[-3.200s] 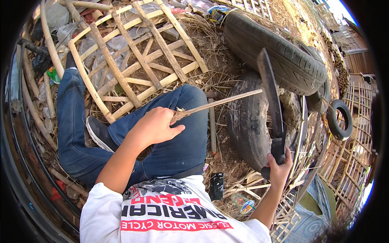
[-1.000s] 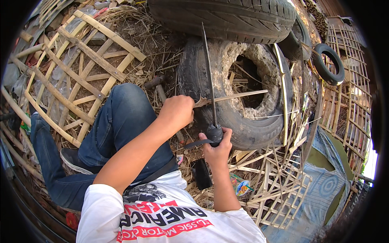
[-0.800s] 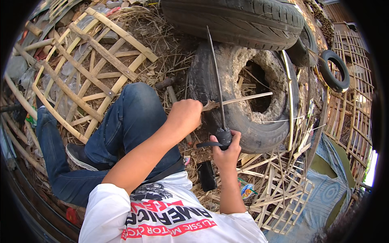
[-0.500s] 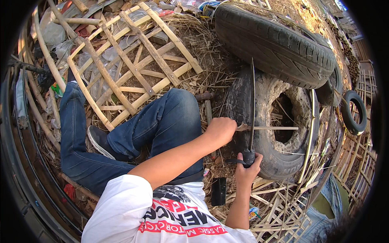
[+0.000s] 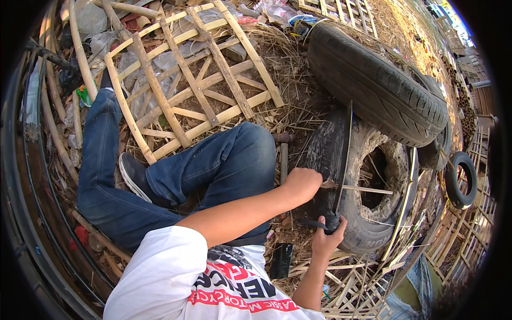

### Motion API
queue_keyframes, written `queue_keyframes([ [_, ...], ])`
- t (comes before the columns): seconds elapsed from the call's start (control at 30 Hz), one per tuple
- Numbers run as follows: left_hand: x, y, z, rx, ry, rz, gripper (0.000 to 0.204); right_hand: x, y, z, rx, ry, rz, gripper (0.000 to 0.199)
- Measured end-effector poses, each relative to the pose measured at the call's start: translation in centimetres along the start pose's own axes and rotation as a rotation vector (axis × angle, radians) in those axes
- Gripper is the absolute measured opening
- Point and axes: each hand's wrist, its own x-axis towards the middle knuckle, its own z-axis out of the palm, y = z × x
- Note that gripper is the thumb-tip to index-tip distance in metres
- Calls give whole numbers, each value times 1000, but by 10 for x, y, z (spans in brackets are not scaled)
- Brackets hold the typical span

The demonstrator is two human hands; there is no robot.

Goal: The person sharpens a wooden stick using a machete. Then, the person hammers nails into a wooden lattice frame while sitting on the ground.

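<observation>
My left hand [image 5: 305, 184] is closed around one end of a thin bamboo strip [image 5: 369, 189]. The strip runs rightward over a worn tyre [image 5: 368, 241], whose hole has a rough, pale, crusted rim. In my right hand [image 5: 329, 238] is the black handle of a machete [image 5: 346, 152], its long dark blade pointing away from me. That blade crosses the strip just right of my left fist. Whether it bites into the bamboo cannot be seen.
Another large tyre [image 5: 376, 80] leans above the worn one, and a small tyre [image 5: 461, 180] lies far right. A bamboo lattice frame [image 5: 213, 85] rests beyond my legs. A dark flat rectangular object [image 5: 281, 261] is beside my hip. Bamboo lattices [image 5: 352, 290] lie at the lower right.
The whole view has shifted, so most things appear lower and to the right. Both hands keep their holds. The blade leans slightly more to the right, and the strip's far end slopes down a little.
</observation>
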Motion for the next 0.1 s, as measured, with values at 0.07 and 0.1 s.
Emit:
queue_keyframes([
  [0.07,1,1,-1,2,17,5,7,-1,3,0,28,3,5,43],
  [0.1,2,1,0,2,12,0,7,0,1,-1,38,0,20,42],
])
